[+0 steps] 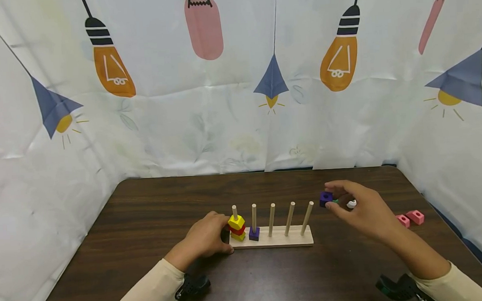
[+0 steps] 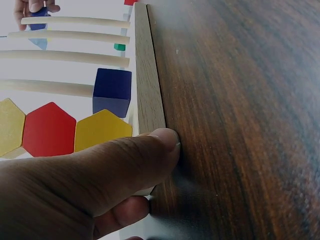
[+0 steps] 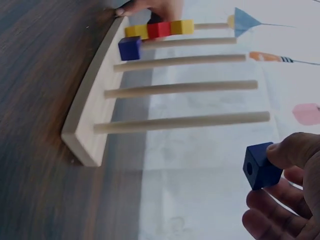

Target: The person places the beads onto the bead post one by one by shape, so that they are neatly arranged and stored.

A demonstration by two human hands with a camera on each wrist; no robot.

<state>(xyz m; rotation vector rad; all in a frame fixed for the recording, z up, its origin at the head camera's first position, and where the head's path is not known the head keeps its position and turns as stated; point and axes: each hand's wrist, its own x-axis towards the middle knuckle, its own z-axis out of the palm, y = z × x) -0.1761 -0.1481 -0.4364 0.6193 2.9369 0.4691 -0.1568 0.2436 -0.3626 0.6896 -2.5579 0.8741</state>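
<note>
A wooden peg board (image 1: 271, 241) with several upright pegs stands on the table. Its left end is gripped by my left hand (image 1: 206, 234), the thumb (image 2: 150, 150) pressed along the front edge. Yellow, red and yellow hexagonal beads (image 2: 50, 129) are stacked on the leftmost peg beside that hand. One dark blue cube bead (image 2: 112, 92) sits at the base of the second peg; the other three pegs are bare. Off the board's right end, my right hand (image 1: 362, 207) pinches another dark blue cube bead (image 3: 261, 165) between thumb and fingers, its hole showing, held in the air near the rightmost peg.
Pink beads (image 1: 415, 217) lie on the table right of my right forearm. A white piece (image 1: 351, 204) and a bit of green show behind the right hand, partly hidden. A printed white curtain (image 1: 232, 137) hangs behind the dark wooden table (image 1: 145, 205).
</note>
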